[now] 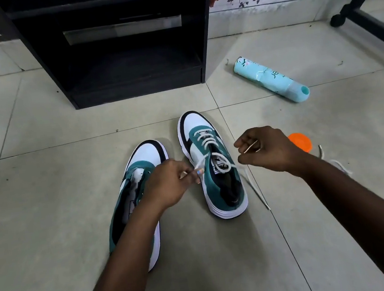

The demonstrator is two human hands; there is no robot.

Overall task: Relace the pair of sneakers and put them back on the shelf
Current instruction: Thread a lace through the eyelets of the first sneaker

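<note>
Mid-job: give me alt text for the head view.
Left hand pinches a lace end of the half-laced right sneaker; right hand pinches a thin stick. The left sneaker sits unlaced before the black shelf.

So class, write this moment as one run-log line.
left hand: pinches white lace end | right hand: pinches other lace end | right green-and-white sneaker: partly laced | left sneaker: unlaced | black shelf: no shoes

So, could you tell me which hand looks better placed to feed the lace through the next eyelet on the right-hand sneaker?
Probably the left hand: it pinches the lace end right beside the sneaker's tongue. The right hand pinches the other end farther off, above the floor.
</note>
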